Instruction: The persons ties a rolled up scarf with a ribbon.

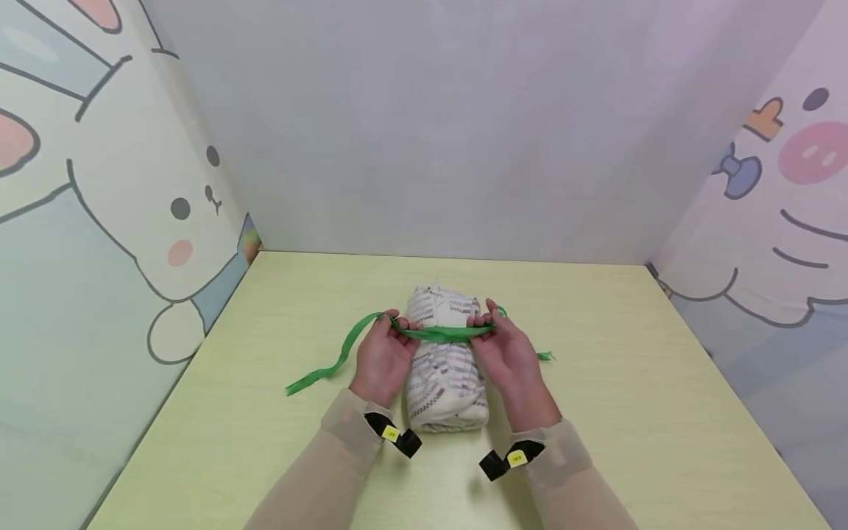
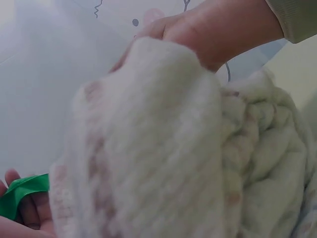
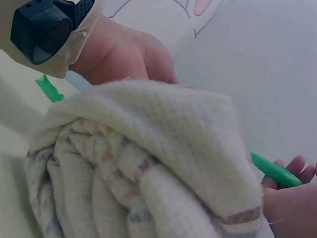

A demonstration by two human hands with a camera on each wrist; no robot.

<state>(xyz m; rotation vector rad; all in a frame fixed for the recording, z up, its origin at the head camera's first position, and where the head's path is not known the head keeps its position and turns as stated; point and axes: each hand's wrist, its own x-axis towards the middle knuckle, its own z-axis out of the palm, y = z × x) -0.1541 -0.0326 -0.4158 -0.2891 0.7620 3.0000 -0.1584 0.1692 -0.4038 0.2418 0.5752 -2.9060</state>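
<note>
A rolled white cloth [image 1: 447,386], printed with small grey and brown marks, lies lengthwise on the table. Across its upper part runs a green ribbon [image 1: 444,335]. At the cloth's left side my left hand [image 1: 387,361] pinches the ribbon, whose loose tail trails onto the table at the left. My right hand [image 1: 506,357] grips the ribbon at the right side, and a short end pokes out beyond that hand. Both palms face partly up. In the left wrist view the cloth roll [image 2: 163,139] covers much of the frame; the right wrist view shows its folded layers [image 3: 148,163].
The pale yellow table [image 1: 616,353] reaches back to a plain grey-white wall [image 1: 424,132]. Side panels carry a cartoon rabbit [image 1: 146,184] at the left and a cartoon pig [image 1: 795,169] at the right. A black wrist camera [image 1: 493,465] sits on the right cuff.
</note>
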